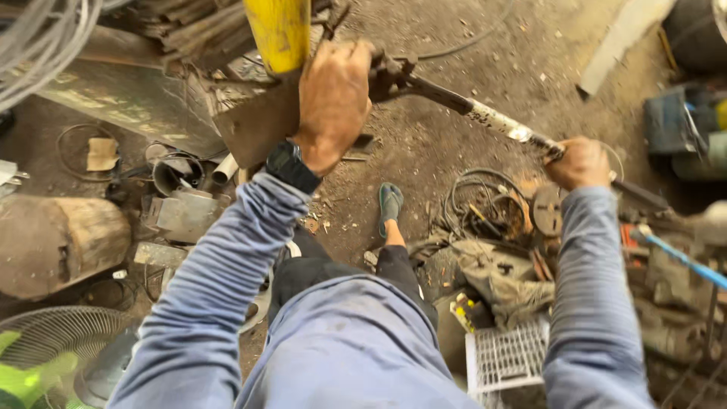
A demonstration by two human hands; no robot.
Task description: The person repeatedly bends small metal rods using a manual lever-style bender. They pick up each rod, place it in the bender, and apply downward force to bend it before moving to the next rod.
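Observation:
My left hand (333, 98) wraps around the head end of a long metal lever tool (485, 117), beside a yellow post (279, 30) and a rusty flat metal plate (257, 125). A dark watch (291, 167) sits on that wrist. My right hand (579, 163) grips the far end of the tool's handle, which slants down to the right. Both arms wear blue-grey sleeves. My foot in a sandal (390, 204) stands on the dirt floor below the tool.
A wooden log (60, 242) lies at left, with a fan grille (64, 333) below it. Metal scrap, a pipe piece (225, 168) and a can sit near the plate. Coiled wires (481, 201), rags, a white plastic basket (507, 356) and a blue-handled tool (685, 261) crowd the right.

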